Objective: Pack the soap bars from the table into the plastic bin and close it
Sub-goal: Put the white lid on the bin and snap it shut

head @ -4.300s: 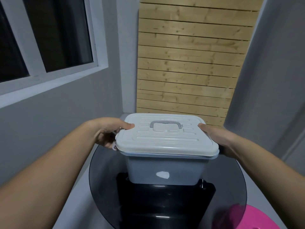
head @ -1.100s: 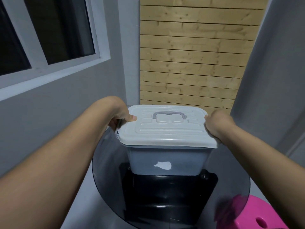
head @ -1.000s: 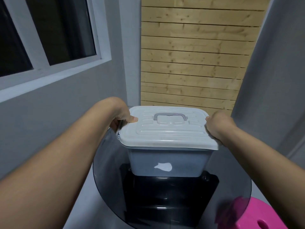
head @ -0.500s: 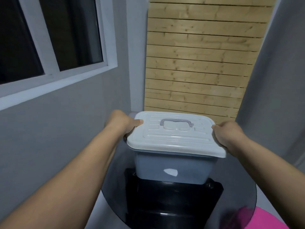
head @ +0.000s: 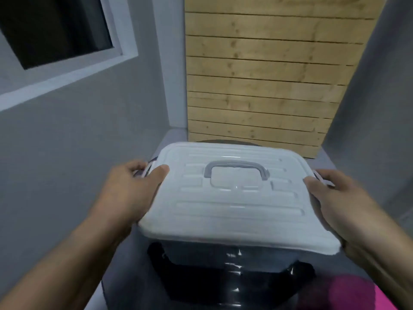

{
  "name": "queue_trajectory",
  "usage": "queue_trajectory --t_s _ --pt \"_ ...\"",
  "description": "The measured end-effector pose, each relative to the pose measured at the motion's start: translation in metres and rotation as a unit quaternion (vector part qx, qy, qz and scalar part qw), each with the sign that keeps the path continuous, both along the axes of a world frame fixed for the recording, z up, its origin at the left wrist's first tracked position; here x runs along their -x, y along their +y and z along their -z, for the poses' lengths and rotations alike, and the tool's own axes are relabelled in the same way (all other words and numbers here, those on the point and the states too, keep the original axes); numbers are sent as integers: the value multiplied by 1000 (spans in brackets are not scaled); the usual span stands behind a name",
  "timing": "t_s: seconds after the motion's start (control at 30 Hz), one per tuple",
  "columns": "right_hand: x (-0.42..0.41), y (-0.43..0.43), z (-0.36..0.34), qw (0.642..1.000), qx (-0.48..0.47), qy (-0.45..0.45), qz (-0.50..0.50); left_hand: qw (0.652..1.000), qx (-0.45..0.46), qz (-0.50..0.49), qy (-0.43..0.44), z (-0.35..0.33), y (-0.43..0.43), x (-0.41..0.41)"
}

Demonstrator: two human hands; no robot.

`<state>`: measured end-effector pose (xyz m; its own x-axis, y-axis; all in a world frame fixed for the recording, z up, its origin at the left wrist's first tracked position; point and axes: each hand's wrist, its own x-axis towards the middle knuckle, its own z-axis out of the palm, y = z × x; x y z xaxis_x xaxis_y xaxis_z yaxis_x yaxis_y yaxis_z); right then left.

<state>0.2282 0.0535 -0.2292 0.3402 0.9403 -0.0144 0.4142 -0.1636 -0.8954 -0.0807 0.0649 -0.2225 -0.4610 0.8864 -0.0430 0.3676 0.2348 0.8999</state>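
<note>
The plastic bin (head: 223, 253) stands on a round dark glass table (head: 134, 287), covered by its white lid (head: 234, 209) with a grey handle (head: 237, 170) lying flat on top. My left hand (head: 131, 191) grips the bin's left side at the grey clip, thumb on the lid's edge. My right hand (head: 335, 198) grips the right side at the other clip, thumb on the lid. No soap bars show; the bin's inside is hidden.
A grey wall with a window (head: 55, 30) runs along the left. Wooden slats (head: 268, 74) stand behind the table and a grey wall rises on the right. A pink stool (head: 380, 298) sits at the lower right beside the table.
The view has tilted down and come nearer, so the bin looks larger. Both hands stay at the bin's sides, and their fingers now sit lower around the clips.
</note>
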Motion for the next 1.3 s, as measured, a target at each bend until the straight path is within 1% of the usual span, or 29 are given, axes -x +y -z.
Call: queue_trajectory --t_s 0.03,0.1,0.2,0.3,0.37,0.47,0.5,0.6,0.77,0.83,0.93,1.03,1.1,1.2,1.23,1.3 --pt "0 0 -1 1000 -6 -8 -2 1000 9 0 -4 -4 -1 -3" --pt "2 2 0 1000 8 4 0 1000 22 12 7 -8 4 -4" --pt "4 3 -4 996 36 68 35 996 38 57 54 -21 14 -6" --pt "10 4 -20 994 65 75 54 992 86 77 47 -34 14 -12" --pt "14 4 -29 989 97 85 68 986 144 84 -2 -43 15 -11" --pt "19 5 -42 977 163 103 94 958 234 110 -120 -60 19 -3" --pt "20 6 -46 972 181 109 100 952 249 117 -137 -64 19 -2" --pt "27 2 -63 964 216 116 108 948 268 97 -141 -76 20 -2" --pt "24 3 -76 963 227 112 95 944 281 73 -160 -83 25 -3" --pt "19 2 -74 962 234 114 79 935 294 78 -182 -82 25 2" --pt "17 1 -74 958 247 132 62 918 295 106 -243 -81 24 13" --pt "14 2 -72 951 275 128 55 905 297 164 -256 -79 25 26" --pt "11 1 -68 948 289 122 49 887 309 229 -256 -78 31 34" --pt "10 2 -64 952 286 105 40 867 320 292 -245 -77 43 41" --pt "12 2 -63 954 280 98 44 866 319 302 -237 -74 47 42" --pt "13 1 -66 956 272 96 47 879 317 288 -208 -71 48 41"
